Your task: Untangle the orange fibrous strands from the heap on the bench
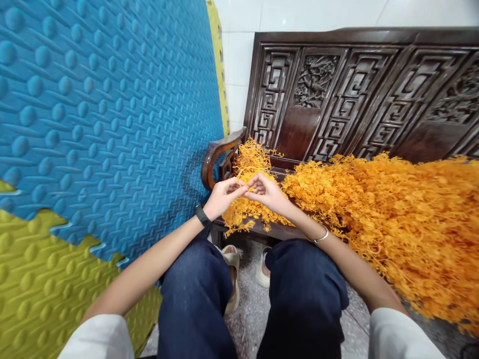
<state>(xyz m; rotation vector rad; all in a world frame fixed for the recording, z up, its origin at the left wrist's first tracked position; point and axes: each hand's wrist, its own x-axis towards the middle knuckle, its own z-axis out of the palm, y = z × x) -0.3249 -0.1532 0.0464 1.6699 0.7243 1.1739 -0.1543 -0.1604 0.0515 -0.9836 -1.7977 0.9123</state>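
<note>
My left hand (221, 198) and my right hand (270, 195) meet fingertip to fingertip in front of me, both pinched. Between them is a thin orange plastic flower piece (244, 184), mostly covered by the fingers. Behind and below the hands lies a small heap of orange plastic flower pieces (252, 158) at the left end of a dark wooden bench (267, 230). A dark band is on my left wrist and a silver bangle on my right forearm.
A much larger pile of orange plastic flower pieces (407, 214) spreads along the bench to the right. The carved backrest (284, 127) rises behind, and a curved armrest (209, 167) stands at left. Blue foam matting (112, 109) borders the left side.
</note>
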